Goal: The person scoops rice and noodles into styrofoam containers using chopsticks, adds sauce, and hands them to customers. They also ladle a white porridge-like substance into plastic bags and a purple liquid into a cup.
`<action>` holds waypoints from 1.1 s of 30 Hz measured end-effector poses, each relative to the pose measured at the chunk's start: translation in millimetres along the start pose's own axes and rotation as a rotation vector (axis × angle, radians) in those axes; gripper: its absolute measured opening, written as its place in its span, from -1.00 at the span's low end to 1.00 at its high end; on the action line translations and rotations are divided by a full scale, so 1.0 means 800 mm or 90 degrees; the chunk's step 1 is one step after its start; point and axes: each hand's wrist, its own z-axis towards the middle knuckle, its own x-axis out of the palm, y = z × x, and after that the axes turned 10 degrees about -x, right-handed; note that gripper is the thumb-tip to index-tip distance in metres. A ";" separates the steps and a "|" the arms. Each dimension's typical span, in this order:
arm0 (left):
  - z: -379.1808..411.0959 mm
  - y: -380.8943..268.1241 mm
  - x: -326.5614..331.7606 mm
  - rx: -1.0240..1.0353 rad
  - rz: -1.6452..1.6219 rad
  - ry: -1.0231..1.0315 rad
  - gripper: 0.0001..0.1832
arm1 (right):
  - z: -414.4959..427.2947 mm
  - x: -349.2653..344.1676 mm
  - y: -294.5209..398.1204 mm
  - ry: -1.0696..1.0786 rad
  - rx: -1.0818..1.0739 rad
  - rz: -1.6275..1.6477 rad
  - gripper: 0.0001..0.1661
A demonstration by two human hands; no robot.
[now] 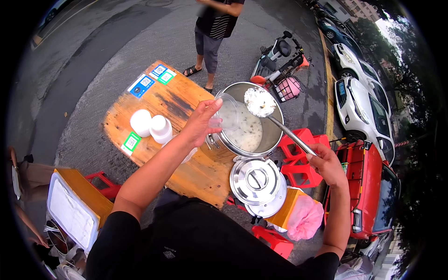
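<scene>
My left hand (201, 122) holds a clear plastic cup (229, 112) over the left rim of a large steel pot (274, 138). Pale porridge-like food (246, 134) with dark bits lies in the pot. My right hand (327, 164) grips the handle of a steel ladle (292, 134), whose bowl, heaped with white food (259, 102), is above the pot, to the right of the cup. The pot stands at the right end of a wooden table (189, 175). Next to it, nearer to me, is a round steel lid (254, 180).
White stacked containers (161, 128) and printed code cards (141, 85) lie on the table. Red plastic stools (302, 175) and a pink plastic bag (305, 217) are at the right. A person (210, 42) stands beyond the table near a parked scooter (274, 57). A lidded box (73, 210) is at lower left.
</scene>
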 end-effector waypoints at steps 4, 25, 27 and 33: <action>0.041 0.014 0.047 -0.052 -0.035 0.007 0.06 | -0.019 -0.014 0.019 -0.024 -0.012 -0.007 -0.70; 0.112 0.052 0.058 -0.147 -0.165 0.133 -0.03 | -0.064 0.061 -0.005 -0.199 -0.304 -0.698 -0.59; 0.107 0.046 0.055 -0.145 -0.143 0.143 -0.05 | -0.065 0.062 -0.006 -0.203 -0.244 -0.486 -0.61; 0.101 0.028 0.036 -0.091 -0.097 0.170 -0.02 | -0.027 0.048 -0.051 -0.199 -0.160 -0.255 -0.58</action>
